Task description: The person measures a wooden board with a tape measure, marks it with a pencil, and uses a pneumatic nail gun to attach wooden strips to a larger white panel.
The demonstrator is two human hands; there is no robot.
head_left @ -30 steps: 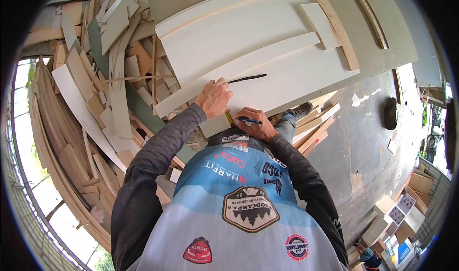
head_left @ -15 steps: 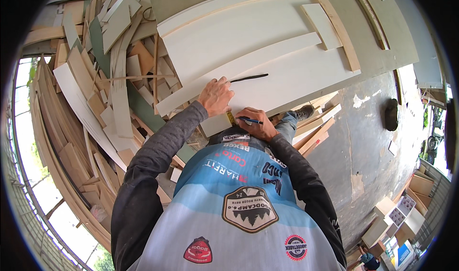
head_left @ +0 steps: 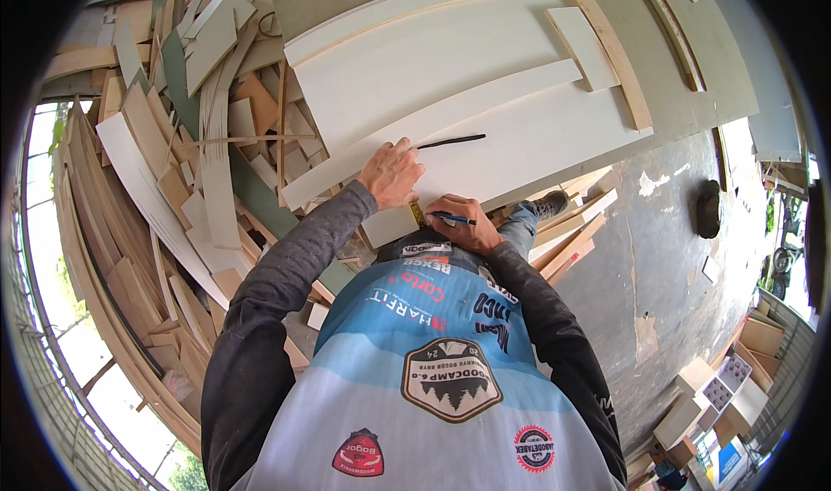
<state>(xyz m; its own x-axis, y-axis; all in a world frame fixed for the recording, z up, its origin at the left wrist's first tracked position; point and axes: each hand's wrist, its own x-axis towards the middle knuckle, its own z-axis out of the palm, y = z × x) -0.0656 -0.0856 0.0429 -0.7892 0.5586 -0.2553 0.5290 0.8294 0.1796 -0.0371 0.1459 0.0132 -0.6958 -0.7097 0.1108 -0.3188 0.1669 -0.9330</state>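
Observation:
A white board lies in front of me, with a long white strip across it. My left hand rests on this strip's near left part, fingers curled and closed around a tape measure. A short length of its yellow tape shows below the fingers, running toward my body; the rest is hidden under the hand. Close by on the right, my right hand grips a dark blue pen, its tip beside the tape. A thin black strip lies on the board just beyond my left hand.
Offcuts pile up along the left, beside long stacked boards. A wooden batten and a small white panel lie on the board's right end. Timber pieces lie on the grey floor at right.
Both hands, the tape and the pen stay in nearly the same place. The right hand shows at most a very slight shift.

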